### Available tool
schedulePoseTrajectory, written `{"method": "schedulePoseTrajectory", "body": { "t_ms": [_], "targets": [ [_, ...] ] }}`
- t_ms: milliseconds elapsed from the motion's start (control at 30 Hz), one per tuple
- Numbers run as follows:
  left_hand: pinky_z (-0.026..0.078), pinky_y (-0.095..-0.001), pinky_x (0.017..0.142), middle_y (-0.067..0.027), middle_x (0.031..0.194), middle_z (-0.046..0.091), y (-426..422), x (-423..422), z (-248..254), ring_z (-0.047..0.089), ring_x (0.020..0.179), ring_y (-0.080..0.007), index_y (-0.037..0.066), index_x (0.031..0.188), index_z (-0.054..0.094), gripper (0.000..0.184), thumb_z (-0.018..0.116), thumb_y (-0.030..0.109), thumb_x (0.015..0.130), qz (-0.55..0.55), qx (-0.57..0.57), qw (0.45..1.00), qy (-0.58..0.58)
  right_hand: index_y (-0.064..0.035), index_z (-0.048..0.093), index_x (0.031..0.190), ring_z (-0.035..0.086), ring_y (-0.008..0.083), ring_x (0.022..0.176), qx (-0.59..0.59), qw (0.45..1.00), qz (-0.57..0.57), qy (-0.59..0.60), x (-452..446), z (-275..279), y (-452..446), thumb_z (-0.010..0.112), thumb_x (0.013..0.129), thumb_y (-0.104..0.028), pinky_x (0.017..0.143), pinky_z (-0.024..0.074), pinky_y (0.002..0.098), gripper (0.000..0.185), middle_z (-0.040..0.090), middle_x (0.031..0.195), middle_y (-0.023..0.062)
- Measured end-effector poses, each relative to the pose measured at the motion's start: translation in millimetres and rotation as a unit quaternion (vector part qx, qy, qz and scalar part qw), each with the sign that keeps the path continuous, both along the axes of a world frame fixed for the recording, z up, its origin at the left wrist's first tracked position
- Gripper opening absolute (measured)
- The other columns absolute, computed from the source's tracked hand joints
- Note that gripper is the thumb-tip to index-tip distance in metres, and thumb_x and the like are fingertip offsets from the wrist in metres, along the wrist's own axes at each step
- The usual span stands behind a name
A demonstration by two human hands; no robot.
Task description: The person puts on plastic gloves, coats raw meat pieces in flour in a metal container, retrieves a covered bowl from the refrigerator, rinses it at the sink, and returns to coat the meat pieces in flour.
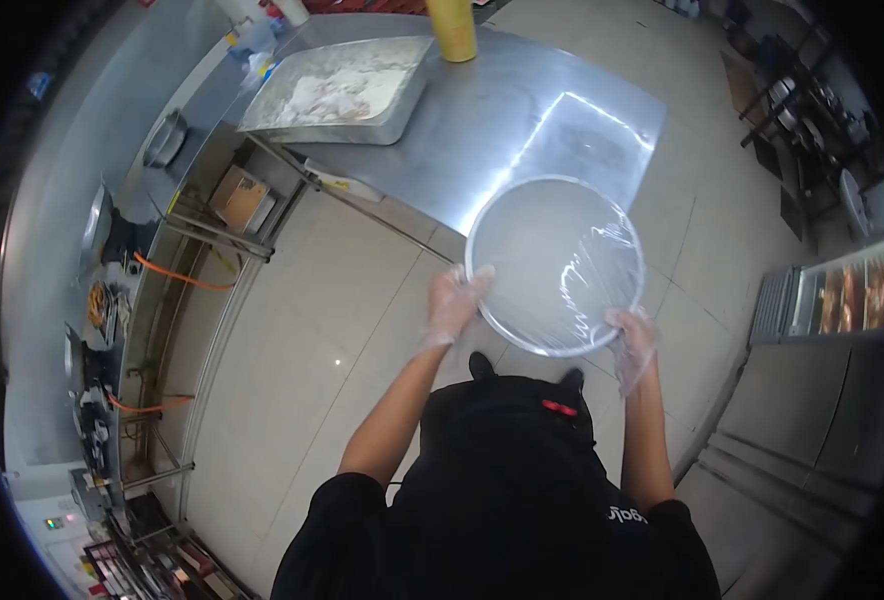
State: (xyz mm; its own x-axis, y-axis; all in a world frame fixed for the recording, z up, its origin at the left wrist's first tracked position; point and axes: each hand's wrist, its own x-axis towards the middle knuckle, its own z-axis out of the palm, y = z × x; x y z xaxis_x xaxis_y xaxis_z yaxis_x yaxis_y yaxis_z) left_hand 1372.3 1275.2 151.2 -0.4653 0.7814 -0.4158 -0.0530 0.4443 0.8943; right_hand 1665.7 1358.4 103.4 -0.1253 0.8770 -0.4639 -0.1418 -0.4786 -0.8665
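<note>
Both left grip point(456, 305) and right grip point(635, 338) close on a round container point(552, 265).

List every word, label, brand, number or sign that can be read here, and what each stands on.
Black top: white letters, perhaps "galo"; the start is unclear.
Red mark at the waist: too small to read.
Lit panel, lower left: too small to read.
</note>
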Motion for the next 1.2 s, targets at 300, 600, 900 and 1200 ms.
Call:
{"method": "schedulePoseTrajectory", "body": {
  "t_ms": [300,600,900,1200],
  "targets": [
    [0.054,-0.0295,0.065,-0.0081,0.093,0.063,29,-177,-28,0.063,0.075,-0.0161,0.003,0.107,0.057,0.027,0.067,0.012,0.084,-0.031,0.055,0.985,-0.159,0.0018,0.059,0.101,0.063,0.0213,0.082,-0.047,0.994,0.070,0.065,-191,12,70,0.069,0.072,-0.008,0.073,0.0554,0.0381,0.032,0.063,0.090,0.0099],
    [0.053,-0.0361,0.074,-0.0147,0.091,0.067,114,-233,-50,0.065,0.085,-0.0214,-0.002,0.108,0.063,0.040,0.074,0.015,0.073,0.024,-0.049,0.998,0.020,0.0025,0.061,0.102,0.064,0.0216,0.082,-0.052,0.995,0.081,0.012,-253,-9,133,0.071,0.073,-0.006,0.077,0.0537,0.0376,0.032,0.064,0.089,0.0100],
    [0.049,-0.0471,0.083,-0.0300,0.100,0.062,196,-293,-7,0.061,0.092,-0.0435,-0.009,0.112,0.058,0.056,0.075,0.031,0.075,-0.205,-0.101,0.874,0.428,0.0041,0.064,0.096,0.063,0.0194,0.075,-0.032,0.998,0.032,-0.049,-284,-15,143,0.076,0.070,-0.009,0.072,0.0513,0.0332,0.032,0.066,0.086,0.0085],
    [0.049,-0.0452,0.087,-0.0231,0.103,0.062,254,-287,-26,0.062,0.094,-0.0396,-0.005,0.118,0.054,0.048,0.067,0.005,0.073,-0.321,0.278,0.801,0.422,0.0012,0.067,0.091,0.057,0.0154,0.067,-0.026,0.963,0.129,-0.236,-257,3,127,0.078,0.072,-0.015,0.062,0.0470,0.0322,0.027,0.063,0.077,0.0032]
  ]
}}
